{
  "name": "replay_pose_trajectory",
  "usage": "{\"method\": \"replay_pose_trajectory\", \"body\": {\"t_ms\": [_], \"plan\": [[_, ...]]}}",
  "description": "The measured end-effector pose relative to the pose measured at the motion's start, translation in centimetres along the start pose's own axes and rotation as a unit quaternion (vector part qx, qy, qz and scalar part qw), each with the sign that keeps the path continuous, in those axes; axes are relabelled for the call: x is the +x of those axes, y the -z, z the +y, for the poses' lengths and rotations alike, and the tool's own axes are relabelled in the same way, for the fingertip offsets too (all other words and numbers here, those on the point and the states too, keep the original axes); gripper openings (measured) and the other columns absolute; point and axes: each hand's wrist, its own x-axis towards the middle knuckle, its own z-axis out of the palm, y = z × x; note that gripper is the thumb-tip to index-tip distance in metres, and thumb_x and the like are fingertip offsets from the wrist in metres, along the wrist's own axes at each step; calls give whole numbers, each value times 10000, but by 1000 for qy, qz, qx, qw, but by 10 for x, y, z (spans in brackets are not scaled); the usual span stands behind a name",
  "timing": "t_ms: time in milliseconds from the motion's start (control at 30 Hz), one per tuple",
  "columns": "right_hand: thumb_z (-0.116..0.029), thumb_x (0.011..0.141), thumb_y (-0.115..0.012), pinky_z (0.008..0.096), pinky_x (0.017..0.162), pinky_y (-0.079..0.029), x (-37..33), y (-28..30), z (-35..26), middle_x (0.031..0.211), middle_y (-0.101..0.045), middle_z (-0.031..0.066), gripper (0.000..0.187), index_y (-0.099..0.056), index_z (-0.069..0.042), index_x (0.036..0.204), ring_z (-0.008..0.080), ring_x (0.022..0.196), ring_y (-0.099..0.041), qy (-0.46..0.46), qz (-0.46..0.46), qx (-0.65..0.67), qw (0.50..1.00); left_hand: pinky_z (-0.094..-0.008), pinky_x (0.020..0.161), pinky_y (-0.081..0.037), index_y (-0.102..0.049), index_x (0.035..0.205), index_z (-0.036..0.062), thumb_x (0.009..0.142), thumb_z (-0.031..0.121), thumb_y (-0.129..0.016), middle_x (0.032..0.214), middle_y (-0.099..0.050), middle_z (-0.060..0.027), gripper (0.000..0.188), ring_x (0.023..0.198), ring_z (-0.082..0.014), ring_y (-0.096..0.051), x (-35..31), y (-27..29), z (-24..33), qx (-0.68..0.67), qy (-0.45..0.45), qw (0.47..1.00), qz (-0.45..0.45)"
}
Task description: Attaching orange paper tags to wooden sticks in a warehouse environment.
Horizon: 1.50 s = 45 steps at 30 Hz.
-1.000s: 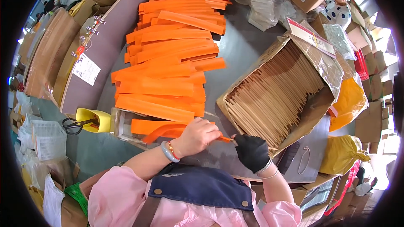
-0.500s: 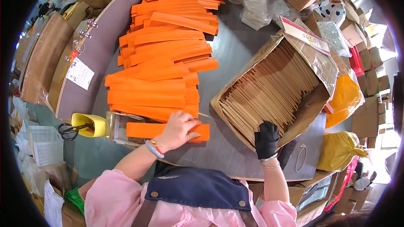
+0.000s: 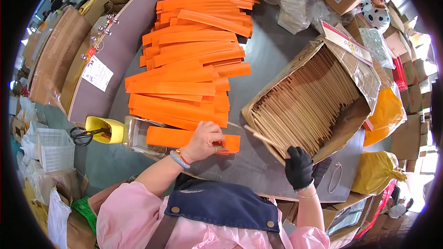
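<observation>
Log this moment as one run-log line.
left hand: bare, pressing orange sleeve on table | right hand: black glove, pulling wooden stick from cardboard box | orange sleeve pile behind

Sleeve stack [image 3: 194,60] centre-upper frame; stick box [image 3: 309,101] right of it; scissors cup [image 3: 104,130] lower left; table [image 3: 272,55] underneath.

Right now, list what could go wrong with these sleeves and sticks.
The right hand pulls one wooden stick from the tilted, packed cardboard box; neighbours may slide out with it. The left hand presses one orange sleeve beside the loosely overlapped orange pile, which might slip.
</observation>
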Motion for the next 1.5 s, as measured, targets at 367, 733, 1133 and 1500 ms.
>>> {"method": "replay_pose_trajectory", "body": {"t_ms": [367, 733, 1133, 1500], "plan": [[-103, 846, -666, 443, 600, -458, -11, 10, -16, 729, -565, 126, 210, -709, -125, 1051, 339, 680, -588, 55, -52, 11, 997, -356, 773, -387, -671, 810, 129, 731, 210, -818, 855, -637, 17, 186, 829, -222, -535, -1, 2, -3, -37, -33, 998, 26], [-238, 960, -577, 433, 964, -448, 16, -23, -41, 1158, -637, 177, 459, -507, -80, 1385, 394, 1140, -560, -35, 3, 245, 969, -366, 764, -438, -681, 880, 126, 788, 147, -674, 884, -639, 6, 94, 836, -193, -600, 32, 8, 56, 142, -191, 971, -21], [-121, 731, -695, 454, 771, -466, 23, -50, 37, 927, -599, 103, 223, -605, -87, 931, 330, 902, -563, 22, 98, -157, 982, -405, 843, -451, -707, 1011, 76, 744, 239, -832, 998, -604, -75, 337, 908, -277, -540, 9, 1, 7, 70, 14, 997, -34], [-78, 794, -640, 498, 746, -456, 18, -32, 30, 925, -581, 170, 196, -557, -62, 971, 398, 894, -553, -46, 28, -92, 994, -353, 811, -396, -714, 888, 112, 695, 237, -867, 885, -617, -17, 275, 833, -215, -550, 6, -10, 4, 42, 0, 996, 77]]}}
